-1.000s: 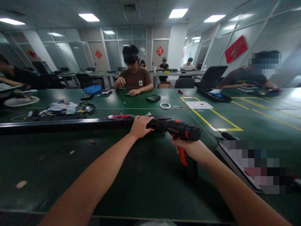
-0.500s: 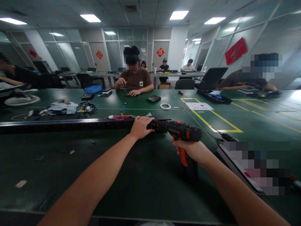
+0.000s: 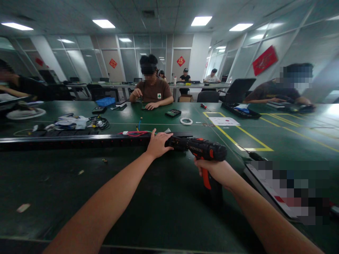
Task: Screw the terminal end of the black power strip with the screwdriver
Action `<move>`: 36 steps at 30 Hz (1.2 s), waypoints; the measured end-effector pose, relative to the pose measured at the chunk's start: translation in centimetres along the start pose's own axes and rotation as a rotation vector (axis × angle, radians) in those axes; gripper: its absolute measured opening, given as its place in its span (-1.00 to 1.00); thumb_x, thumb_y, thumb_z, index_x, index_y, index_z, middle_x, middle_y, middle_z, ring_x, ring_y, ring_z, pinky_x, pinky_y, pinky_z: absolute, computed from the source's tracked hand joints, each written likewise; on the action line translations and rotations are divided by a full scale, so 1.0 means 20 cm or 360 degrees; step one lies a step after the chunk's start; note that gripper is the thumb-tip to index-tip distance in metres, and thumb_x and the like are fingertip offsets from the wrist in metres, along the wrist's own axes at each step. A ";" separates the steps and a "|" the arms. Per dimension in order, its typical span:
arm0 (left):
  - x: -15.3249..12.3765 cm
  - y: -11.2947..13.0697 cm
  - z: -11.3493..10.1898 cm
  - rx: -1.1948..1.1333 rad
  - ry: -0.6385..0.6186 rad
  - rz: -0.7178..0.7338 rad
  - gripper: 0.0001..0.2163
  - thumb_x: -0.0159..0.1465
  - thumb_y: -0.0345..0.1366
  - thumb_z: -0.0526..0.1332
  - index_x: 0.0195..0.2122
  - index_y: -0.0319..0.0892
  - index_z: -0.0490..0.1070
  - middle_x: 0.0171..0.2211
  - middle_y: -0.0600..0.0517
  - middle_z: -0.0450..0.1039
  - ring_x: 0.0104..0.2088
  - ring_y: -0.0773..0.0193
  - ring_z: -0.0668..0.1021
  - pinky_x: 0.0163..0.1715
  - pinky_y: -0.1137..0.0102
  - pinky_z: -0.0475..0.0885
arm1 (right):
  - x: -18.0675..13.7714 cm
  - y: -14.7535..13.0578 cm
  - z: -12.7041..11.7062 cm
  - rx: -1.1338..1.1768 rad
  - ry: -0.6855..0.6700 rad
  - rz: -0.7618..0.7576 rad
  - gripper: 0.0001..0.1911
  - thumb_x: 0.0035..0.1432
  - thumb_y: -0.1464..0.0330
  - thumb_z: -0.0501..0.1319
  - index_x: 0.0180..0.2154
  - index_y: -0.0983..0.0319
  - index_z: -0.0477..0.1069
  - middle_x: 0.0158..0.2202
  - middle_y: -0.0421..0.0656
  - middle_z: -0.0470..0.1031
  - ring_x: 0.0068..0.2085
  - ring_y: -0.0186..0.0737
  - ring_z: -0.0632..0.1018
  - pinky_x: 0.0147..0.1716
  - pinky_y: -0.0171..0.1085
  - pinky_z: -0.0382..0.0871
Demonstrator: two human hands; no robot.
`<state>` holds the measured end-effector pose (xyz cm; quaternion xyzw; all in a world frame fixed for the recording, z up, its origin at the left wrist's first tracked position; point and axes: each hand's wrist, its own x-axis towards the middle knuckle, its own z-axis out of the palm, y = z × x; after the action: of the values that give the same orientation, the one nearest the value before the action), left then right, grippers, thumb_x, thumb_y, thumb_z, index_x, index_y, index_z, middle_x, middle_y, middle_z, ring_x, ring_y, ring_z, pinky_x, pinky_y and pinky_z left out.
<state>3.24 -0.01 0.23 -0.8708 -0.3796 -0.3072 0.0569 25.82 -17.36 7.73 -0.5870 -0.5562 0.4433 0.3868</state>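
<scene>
A long black bar [image 3: 79,141], with a shiny top edge and small red marks along its side, runs in from the left across the table. My left hand [image 3: 159,144] is closed over its right end, one finger lifted. My right hand [image 3: 215,171] is wrapped round the handle of a black and orange cordless drill [image 3: 205,147]. The drill points left, its nose close to the fingers of my left hand. The exact contact between nose and bar is hidden. Red wires [image 3: 137,133] lie along the bar's far side, beside my left hand.
A white ring-shaped roll [image 3: 186,121], a black box [image 3: 173,112] and a paper sheet [image 3: 224,121] lie beyond the bar. Cables [image 3: 99,122] are heaped at left. A person [image 3: 152,90] works opposite; another person [image 3: 275,91] sits at right. A screwdriver [image 3: 203,106] lies further back.
One finger of my left hand has lifted up from the bar. The drill and my right hand stay nearly where they were. The view has shifted very slightly.
</scene>
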 end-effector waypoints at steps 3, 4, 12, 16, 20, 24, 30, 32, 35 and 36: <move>0.00 0.00 0.00 -0.0022 0.0000 -0.0009 -0.39 0.26 0.02 0.39 0.29 -0.01 0.37 0.20 -0.06 0.51 0.23 -0.03 0.47 0.43 -0.13 -0.21 | 0.00 0.01 0.00 -0.0002 0.0006 -0.0002 -0.90 -0.03 0.33 0.30 -0.39 0.20 0.48 -0.59 -0.27 0.45 -0.51 -0.22 0.51 -0.49 -0.28 0.39; 0.00 0.00 0.00 -0.0029 -0.0002 -0.0007 -0.39 0.26 0.02 0.39 0.29 -0.01 0.37 0.21 -0.07 0.51 0.24 -0.02 0.47 0.43 -0.13 -0.19 | 0.00 0.01 0.00 -0.0006 0.0003 -0.0005 -0.90 -0.03 0.33 0.30 -0.39 0.20 0.48 -0.59 -0.26 0.45 -0.51 -0.22 0.51 -0.49 -0.28 0.39; 0.00 0.00 0.00 -0.0030 -0.0017 0.0000 -0.39 0.26 0.02 0.40 0.30 -0.01 0.35 0.25 -0.07 0.47 0.26 -0.02 0.45 0.40 -0.08 -0.09 | 0.01 0.01 0.00 -0.0002 0.0003 -0.0014 -0.90 -0.01 0.33 0.31 -0.38 0.20 0.49 -0.58 -0.25 0.46 -0.51 -0.21 0.52 -0.47 -0.26 0.42; 0.00 -0.01 0.00 -0.0020 -0.0029 -0.0004 -0.40 0.27 0.02 0.38 0.30 0.00 0.35 0.25 -0.07 0.47 0.26 -0.03 0.45 0.39 -0.07 -0.06 | 0.01 0.02 0.00 -0.0009 -0.0002 -0.0020 -0.89 -0.01 0.33 0.31 -0.37 0.20 0.49 -0.58 -0.25 0.46 -0.51 -0.21 0.52 -0.48 -0.27 0.41; 0.00 -0.01 -0.01 -0.0015 -0.0037 -0.0004 -0.40 0.28 0.01 0.38 0.31 0.01 0.35 0.26 -0.06 0.46 0.26 -0.04 0.44 0.39 -0.08 -0.06 | 0.01 0.01 0.00 0.0010 -0.0007 -0.0020 -0.89 0.00 0.33 0.31 -0.37 0.20 0.48 -0.58 -0.26 0.46 -0.51 -0.21 0.52 -0.48 -0.27 0.40; 0.00 0.00 -0.01 -0.0023 -0.0034 -0.0002 -0.41 0.27 0.00 0.39 0.30 0.01 0.35 0.25 -0.06 0.47 0.26 -0.03 0.45 0.38 -0.08 -0.05 | 0.01 0.01 0.00 -0.0001 -0.0018 -0.0010 -0.90 0.00 0.32 0.32 -0.38 0.19 0.46 -0.58 -0.27 0.45 -0.50 -0.20 0.52 -0.46 -0.26 0.41; 0.00 0.00 -0.01 -0.0025 -0.0028 -0.0002 -0.40 0.27 0.00 0.39 0.30 0.01 0.36 0.25 -0.05 0.47 0.25 -0.02 0.45 0.39 -0.08 -0.06 | 0.01 0.01 0.00 -0.0009 -0.0022 -0.0013 -0.91 0.01 0.33 0.30 -0.38 0.19 0.45 -0.59 -0.28 0.44 -0.50 -0.20 0.51 -0.46 -0.25 0.40; 0.00 0.00 0.00 -0.0022 -0.0033 -0.0006 -0.41 0.27 0.00 0.39 0.30 0.02 0.36 0.25 -0.05 0.47 0.25 -0.02 0.45 0.39 -0.08 -0.06 | 0.01 0.01 0.00 -0.0013 -0.0017 -0.0007 -0.91 0.00 0.32 0.30 -0.39 0.18 0.45 -0.59 -0.27 0.44 -0.51 -0.20 0.51 -0.47 -0.25 0.40; 0.00 0.00 0.00 -0.0021 -0.0036 -0.0005 -0.40 0.27 0.01 0.39 0.30 0.02 0.36 0.25 -0.06 0.47 0.25 -0.03 0.45 0.39 -0.08 -0.06 | 0.00 0.01 0.01 -0.0033 0.0001 0.0006 -0.91 0.01 0.31 0.31 -0.42 0.18 0.43 -0.59 -0.27 0.43 -0.51 -0.20 0.51 -0.47 -0.25 0.40; 0.00 -0.01 0.00 -0.0020 -0.0036 -0.0004 -0.40 0.27 0.02 0.39 0.30 0.01 0.35 0.25 -0.06 0.47 0.25 -0.03 0.45 0.39 -0.08 -0.06 | 0.00 0.01 0.01 -0.0040 0.0012 0.0008 -0.90 0.01 0.31 0.31 -0.43 0.18 0.43 -0.59 -0.27 0.43 -0.51 -0.20 0.51 -0.47 -0.25 0.40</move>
<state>3.15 0.06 0.27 -0.8740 -0.3795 -0.2998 0.0468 25.69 -17.33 7.50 -0.5949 -0.5589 0.4350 0.3802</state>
